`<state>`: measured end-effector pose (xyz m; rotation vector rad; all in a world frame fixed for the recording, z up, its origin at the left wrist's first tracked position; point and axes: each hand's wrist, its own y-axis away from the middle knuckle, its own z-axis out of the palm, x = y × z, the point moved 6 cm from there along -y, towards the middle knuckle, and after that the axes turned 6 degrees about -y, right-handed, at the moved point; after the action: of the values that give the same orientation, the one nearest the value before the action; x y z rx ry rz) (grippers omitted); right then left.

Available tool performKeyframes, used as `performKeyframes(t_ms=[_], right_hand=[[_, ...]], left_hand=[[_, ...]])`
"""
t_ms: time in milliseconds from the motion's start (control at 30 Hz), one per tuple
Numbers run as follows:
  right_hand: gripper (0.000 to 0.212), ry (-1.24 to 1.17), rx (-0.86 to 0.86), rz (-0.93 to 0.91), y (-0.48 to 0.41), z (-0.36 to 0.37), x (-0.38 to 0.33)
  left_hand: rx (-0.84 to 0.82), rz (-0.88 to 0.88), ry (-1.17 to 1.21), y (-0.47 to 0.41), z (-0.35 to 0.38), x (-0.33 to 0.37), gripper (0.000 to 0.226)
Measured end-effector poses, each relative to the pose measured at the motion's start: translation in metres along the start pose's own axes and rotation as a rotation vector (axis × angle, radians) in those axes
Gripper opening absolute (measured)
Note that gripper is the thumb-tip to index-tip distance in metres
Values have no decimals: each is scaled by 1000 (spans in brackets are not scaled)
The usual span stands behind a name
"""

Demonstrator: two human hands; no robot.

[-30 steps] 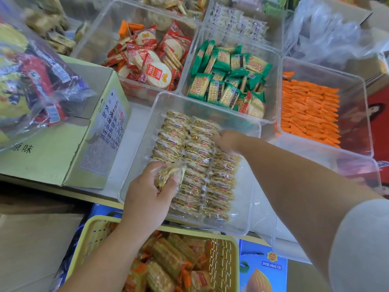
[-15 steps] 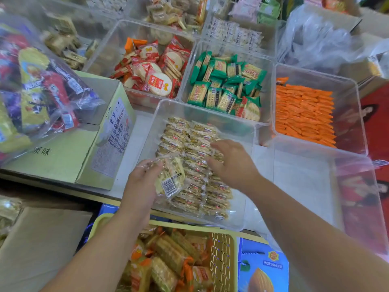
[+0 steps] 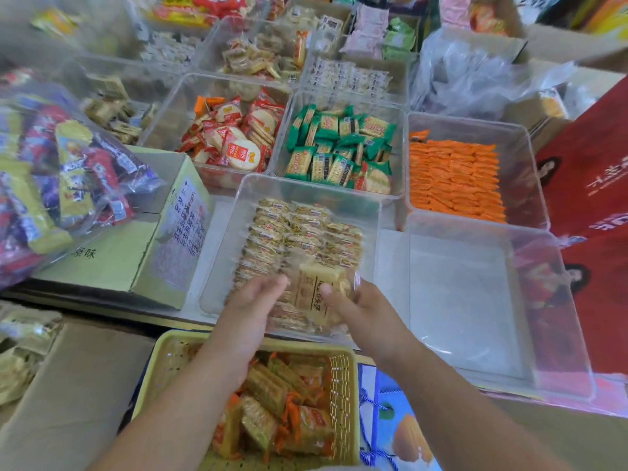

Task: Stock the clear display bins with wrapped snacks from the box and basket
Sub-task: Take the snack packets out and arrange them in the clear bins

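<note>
Crowded surface (image 3: 390,253) with clear plastic bins; left hand (image 3: 251,311) and right hand (image 3: 360,311) pinch one pale wrapped cracker packet (image 3: 317,294) over the front bin (image 3: 306,188) (light, crinkly, probably brittle); hold its edges.

A crumpled clear plastic sheet (image 3: 475,79) lies at back right, a red printed poster (image 3: 591,205) beside it.

You have a single view, from the wide-angle camera on your head, looking forward and steeply down. It sits close over the near edge of the white table (image 3: 200,266), where the yellow slatted plastic basket (image 3: 341,385) fills the bottom centre. The clear square plastic bins (image 3: 475,219) run away toward the far edge, bending and blurring at the frame's corners.
</note>
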<state>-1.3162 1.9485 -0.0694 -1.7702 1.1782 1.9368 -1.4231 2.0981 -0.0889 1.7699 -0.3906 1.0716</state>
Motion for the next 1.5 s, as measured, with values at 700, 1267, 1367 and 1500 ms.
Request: performKeyframes(t_ms=[700,1267,1367,1500], right_hand=[[75,536,-42,-490,40,-16,-14],[27,1439,77,-221,-148,-74,-51],[21,1574,67,-170,-168,-61,-49],[41,1724,60,-47,-188,-47,-42]], left_hand=[[21,-155,283,7,16,-9,12],[307,60,-1133,-60,-79,-22,93],[248,84,-1089,-63,-75,-27,97],[261,101,-1100,-66,-73,-22,102]])
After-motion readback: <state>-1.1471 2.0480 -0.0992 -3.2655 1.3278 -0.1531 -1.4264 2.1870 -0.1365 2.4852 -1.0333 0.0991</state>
